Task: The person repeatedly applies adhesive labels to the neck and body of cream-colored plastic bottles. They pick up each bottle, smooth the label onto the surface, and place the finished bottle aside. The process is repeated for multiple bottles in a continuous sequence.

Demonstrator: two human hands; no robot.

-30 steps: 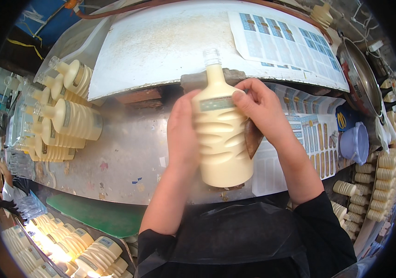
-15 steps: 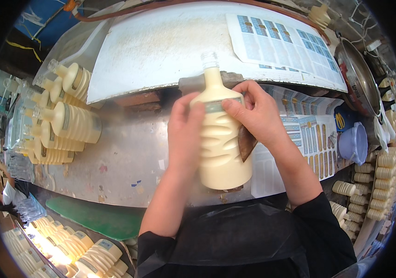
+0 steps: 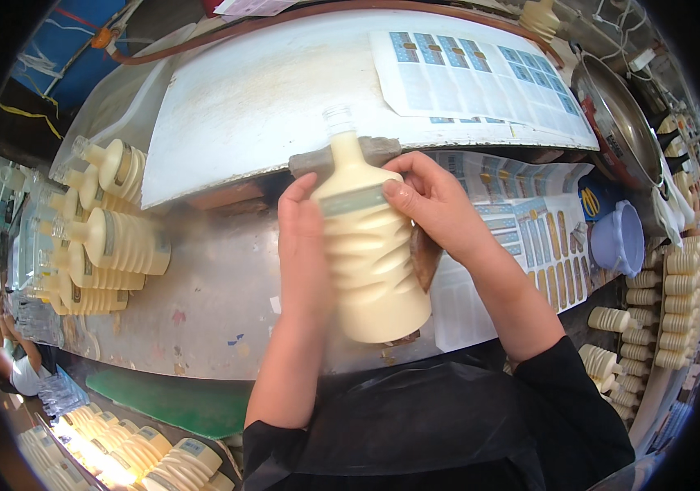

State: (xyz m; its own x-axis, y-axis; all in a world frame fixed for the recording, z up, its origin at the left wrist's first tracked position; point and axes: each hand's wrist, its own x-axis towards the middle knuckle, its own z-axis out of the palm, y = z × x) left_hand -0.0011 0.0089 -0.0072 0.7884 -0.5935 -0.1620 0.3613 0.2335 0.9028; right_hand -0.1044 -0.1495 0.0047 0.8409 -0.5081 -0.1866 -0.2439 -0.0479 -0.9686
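Note:
A cream bottle [image 3: 374, 278] with a ribbed, wavy body and a clear threaded neck lies in front of me, neck pointing away. Across its shoulder runs a grey-green label strip [image 3: 354, 201]. My right hand [image 3: 440, 204] grips the bottle's right shoulder, thumb pressed at the strip's right end and fingers behind. Along the left side is my left hand [image 3: 301, 245], smeared by motion; whether its fingers grip the bottle does not show. Under the neck sits a grey block [image 3: 379, 150], and a brown angled piece [image 3: 425, 258] shows beside the body.
Cream bottles [image 3: 125, 241] are stacked at the left of the metal table [image 3: 211, 278]. Label sheets [image 3: 469, 78] lie on the white board, with more sheets [image 3: 530, 237] at right. Beyond are a purple bucket [image 3: 618, 239], a metal pan [image 3: 620, 123] and more bottles [image 3: 681, 286].
The bottle and both hands appear slightly further left in the view, as does the table. My left thumb has come away from the label's left end; my right hand keeps its grip.

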